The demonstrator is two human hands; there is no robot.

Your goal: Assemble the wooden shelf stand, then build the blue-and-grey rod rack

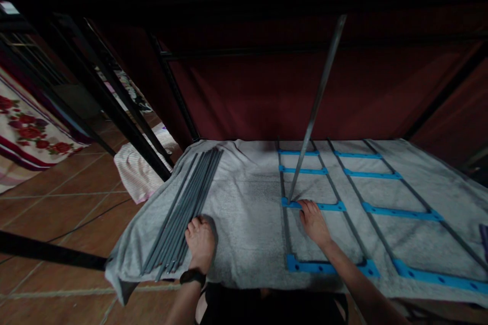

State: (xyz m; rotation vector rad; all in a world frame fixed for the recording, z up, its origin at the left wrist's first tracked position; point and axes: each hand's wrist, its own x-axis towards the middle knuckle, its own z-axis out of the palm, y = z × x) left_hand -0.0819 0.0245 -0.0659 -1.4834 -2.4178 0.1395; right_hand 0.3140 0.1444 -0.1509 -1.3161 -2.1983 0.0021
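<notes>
Probably stiff, light and best held mid-length, the rod (316, 104) tilts up from the bar (331, 207) the right hand (315, 226) pinches, the left hand (200, 244) lying by the rod pile (193, 198), its grip unclear.

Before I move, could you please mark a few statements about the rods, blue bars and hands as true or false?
1. The left hand is at the loose rods. True.
2. The right wrist wears a band. False: the dark wristband is on the left wrist.
3. The right hand is at a blue bar. True.
4. Every rod lies flat. False: a long rod stands aslant, its lower end at that bar.
</notes>
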